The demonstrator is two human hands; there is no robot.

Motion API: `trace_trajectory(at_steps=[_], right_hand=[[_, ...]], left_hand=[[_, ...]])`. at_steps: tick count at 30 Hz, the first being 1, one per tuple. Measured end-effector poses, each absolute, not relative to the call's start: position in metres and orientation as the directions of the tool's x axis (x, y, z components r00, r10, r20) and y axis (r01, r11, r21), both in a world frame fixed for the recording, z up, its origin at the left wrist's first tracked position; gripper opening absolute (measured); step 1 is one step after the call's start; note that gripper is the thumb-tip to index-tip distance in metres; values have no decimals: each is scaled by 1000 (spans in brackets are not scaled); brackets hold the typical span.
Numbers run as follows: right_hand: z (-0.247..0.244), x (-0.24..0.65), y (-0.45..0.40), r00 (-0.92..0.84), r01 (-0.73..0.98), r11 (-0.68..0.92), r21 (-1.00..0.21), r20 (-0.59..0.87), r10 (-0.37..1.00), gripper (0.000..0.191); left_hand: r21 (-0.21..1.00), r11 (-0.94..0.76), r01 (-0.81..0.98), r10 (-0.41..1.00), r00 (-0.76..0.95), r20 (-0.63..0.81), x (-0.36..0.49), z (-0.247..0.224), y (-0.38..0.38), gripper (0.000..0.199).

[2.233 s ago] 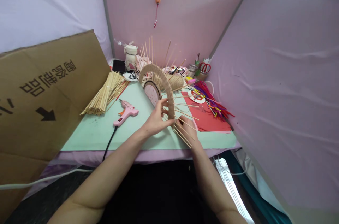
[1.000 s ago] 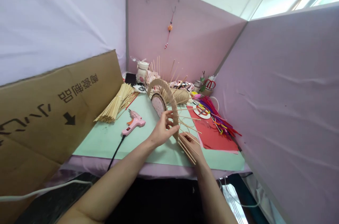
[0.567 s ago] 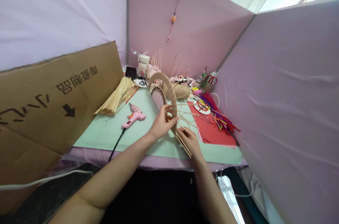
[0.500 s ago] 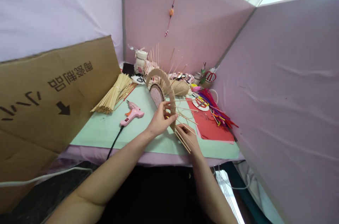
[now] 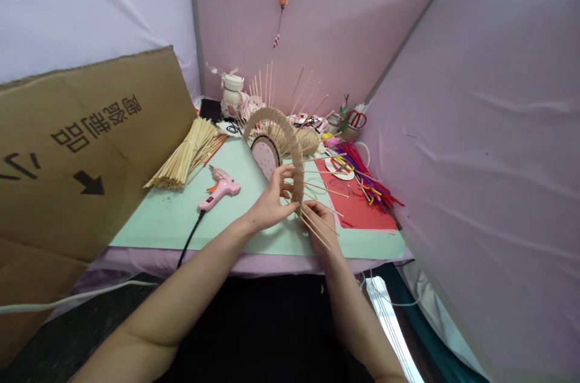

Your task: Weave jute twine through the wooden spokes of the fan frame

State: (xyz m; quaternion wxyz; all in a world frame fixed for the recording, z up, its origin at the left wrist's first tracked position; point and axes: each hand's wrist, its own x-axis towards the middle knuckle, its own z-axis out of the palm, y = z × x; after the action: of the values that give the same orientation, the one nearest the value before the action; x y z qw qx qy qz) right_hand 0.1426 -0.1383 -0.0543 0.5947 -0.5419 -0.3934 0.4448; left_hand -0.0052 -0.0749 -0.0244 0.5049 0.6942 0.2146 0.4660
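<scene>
A cardboard ring (image 5: 296,156) stands tilted above the table, with thin wooden sticks (image 5: 327,191) fanning outward from its edge. Inside the ring sits a rounded panel (image 5: 266,154), pale pink with small dots and a dark rim. My left hand (image 5: 276,199) grips the ring's near lower part, thumb on the front and fingers curled through the inside. At the ring's lower right edge, my right hand (image 5: 319,223) has its fingers closed among the sticks near their base. Its fingertips are partly hidden, but a stick appears pinched there.
A pink glue gun (image 5: 220,188) and a bundle of wooden sticks (image 5: 183,156) lie on the left, beside a large cardboard sheet (image 5: 131,147). Behind the ring are a twine roll (image 5: 309,142) and a white bottle (image 5: 232,93). Red sheets (image 5: 362,214) and pipe cleaners (image 5: 371,183) lie right.
The camera view has shifted slightly. The ring has turned a little, so its sticks on the right spread differently. Both hands keep their hold near its lower edge.
</scene>
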Motion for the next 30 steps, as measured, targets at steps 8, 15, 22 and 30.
trace_trajectory(at_steps=[8,15,22,30], right_hand=[[-58,143,-136,320,-125,37,-992,-5,948,36],[-60,144,-137,316,-138,53,-989,7,949,34],[-55,143,-137,299,-115,39,-993,2,954,37],[-61,157,-149,198,176,135,-975,169,965,27]], left_hand=[[862,-494,-111,752,444,488,-2,-28,-76,75],[849,-523,-74,746,442,498,-1,-30,-77,74],[856,-512,-74,760,427,491,1,-30,-77,74],[863,-499,-81,774,408,485,-1,-29,-74,75]])
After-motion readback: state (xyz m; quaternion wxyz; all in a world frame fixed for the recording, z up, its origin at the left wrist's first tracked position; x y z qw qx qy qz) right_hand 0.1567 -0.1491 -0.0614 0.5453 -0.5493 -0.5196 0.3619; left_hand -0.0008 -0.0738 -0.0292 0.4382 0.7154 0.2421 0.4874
